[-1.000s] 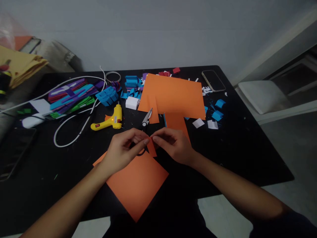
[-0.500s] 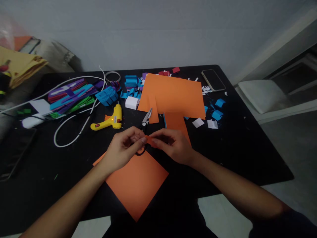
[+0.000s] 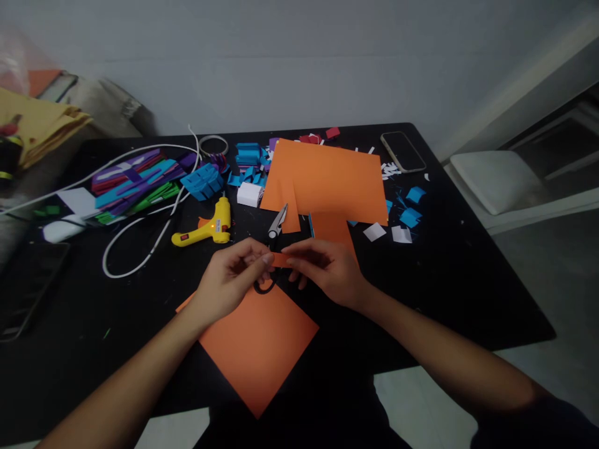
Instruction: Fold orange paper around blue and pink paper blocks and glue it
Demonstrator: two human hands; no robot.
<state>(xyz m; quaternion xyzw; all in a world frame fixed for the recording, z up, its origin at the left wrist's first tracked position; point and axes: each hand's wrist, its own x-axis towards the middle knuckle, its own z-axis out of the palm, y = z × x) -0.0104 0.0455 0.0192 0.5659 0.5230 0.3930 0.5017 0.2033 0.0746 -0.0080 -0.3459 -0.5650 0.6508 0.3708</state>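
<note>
Between my two hands is a small orange paper strip (image 3: 281,260), held level above the table. My left hand (image 3: 231,274) pinches its left end between thumb and fingers. The right end is in the pinch of my right hand (image 3: 327,271). Scissors (image 3: 277,226) lie beneath the strip, blades pointing away from me and slightly open; my fingers partly cover their black handles. Below my left hand an orange paper sheet (image 3: 259,349) lies turned cornerwise. Folded orange paper (image 3: 333,232) with a blue edge sits behind my right hand.
A yellow glue gun (image 3: 206,229) with a lit light lies left of the scissors, near a looped white cable (image 3: 156,243). Bundled coloured strips (image 3: 135,181) are farther left. A large orange sheet (image 3: 332,178), blue and white scraps (image 3: 410,217) and a phone (image 3: 403,151) lie toward the back.
The orange strip has turned to lie flatter and straighter, and more of it shows between my hands. My right hand's lower fingers have spread a little. The things on the table have stayed put.
</note>
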